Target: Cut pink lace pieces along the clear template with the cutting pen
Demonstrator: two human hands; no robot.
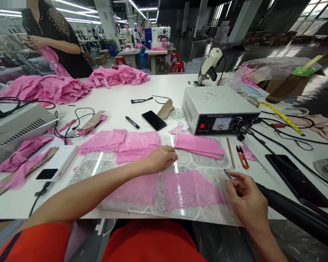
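In the head view, our right hand closes on a black tool, tip toward ten o'clock. Our left hand, fingers curled, is nearer the folded pink stack at two to three o'clock from it, long axis nine-thirty to three-thirty; we cannot tell whether it pinches anything. We count one stack, two lace pieces toward ten, two flat pieces toward five and seven.

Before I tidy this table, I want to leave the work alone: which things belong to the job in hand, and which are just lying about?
Seemingly in the job:
pointed tool at the right hand
flat pink fabric pieces between the forearms
folded pink cloth near the left hand

Probably just lying about:
marker
phone beside it
tape measure
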